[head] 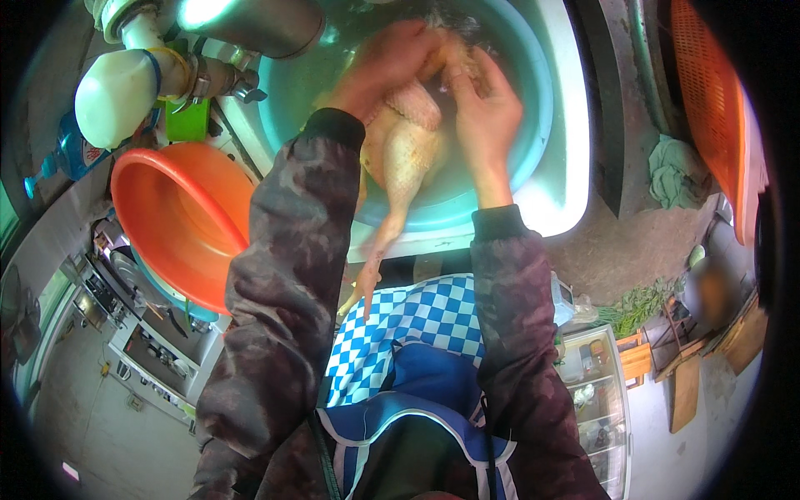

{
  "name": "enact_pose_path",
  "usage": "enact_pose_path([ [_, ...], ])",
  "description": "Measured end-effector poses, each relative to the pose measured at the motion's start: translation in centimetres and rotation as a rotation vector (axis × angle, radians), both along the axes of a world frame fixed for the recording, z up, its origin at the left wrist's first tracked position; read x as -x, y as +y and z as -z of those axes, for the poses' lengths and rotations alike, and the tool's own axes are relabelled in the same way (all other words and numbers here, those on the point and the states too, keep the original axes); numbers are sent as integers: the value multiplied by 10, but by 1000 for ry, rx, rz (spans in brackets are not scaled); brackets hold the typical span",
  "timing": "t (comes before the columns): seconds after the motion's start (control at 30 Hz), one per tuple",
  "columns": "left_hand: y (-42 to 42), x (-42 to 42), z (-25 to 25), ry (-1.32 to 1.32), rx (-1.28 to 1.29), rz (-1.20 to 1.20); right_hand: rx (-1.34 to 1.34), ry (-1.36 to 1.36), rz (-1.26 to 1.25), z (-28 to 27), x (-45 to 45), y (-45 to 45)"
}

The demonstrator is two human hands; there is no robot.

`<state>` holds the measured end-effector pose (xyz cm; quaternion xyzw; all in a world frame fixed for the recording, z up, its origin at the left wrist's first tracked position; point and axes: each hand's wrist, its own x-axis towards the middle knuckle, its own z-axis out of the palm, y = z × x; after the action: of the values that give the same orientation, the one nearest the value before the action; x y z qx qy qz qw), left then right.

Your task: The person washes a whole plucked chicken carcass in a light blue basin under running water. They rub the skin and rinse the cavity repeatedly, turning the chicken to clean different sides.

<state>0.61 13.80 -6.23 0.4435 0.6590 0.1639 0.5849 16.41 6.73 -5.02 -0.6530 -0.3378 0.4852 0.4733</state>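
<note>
A plucked whole chicken lies in a round light-blue plastic basin of cloudy water, which stands in a white sink. One of its legs hangs over the basin's rim toward my checked apron, foot downward. My left hand reaches across the bird and grips its upper end near the top of the basin; its fingers are blurred and partly hidden. My right hand pinches the same part, thumb and fingers closed on yellowish skin. The water ripples around this part.
An orange plastic basin leans beside my left sleeve. White piping with a valve and a metal cylinder overhang the sink's left side. A blue pump bottle stands beyond. At right are a green cloth and an orange basket.
</note>
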Motion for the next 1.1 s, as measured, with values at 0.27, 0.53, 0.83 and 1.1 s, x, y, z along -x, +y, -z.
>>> enact_pose_path([
  [0.27, -4, -3, -7, -31, -53, 36, 100, 216, 108, 17, -5, -4],
  [0.53, -3, -1, -7, 78, -112, 45, 105, 157, 9, 4, 3, -2],
  [0.83, -3, -1, -5, 116, -75, 58, 232, 242, -13, 6, -1, -11],
  [1.1, -7, 2, 3, -4, -76, -53, 117, 36, -163, 1, -4, 5],
])
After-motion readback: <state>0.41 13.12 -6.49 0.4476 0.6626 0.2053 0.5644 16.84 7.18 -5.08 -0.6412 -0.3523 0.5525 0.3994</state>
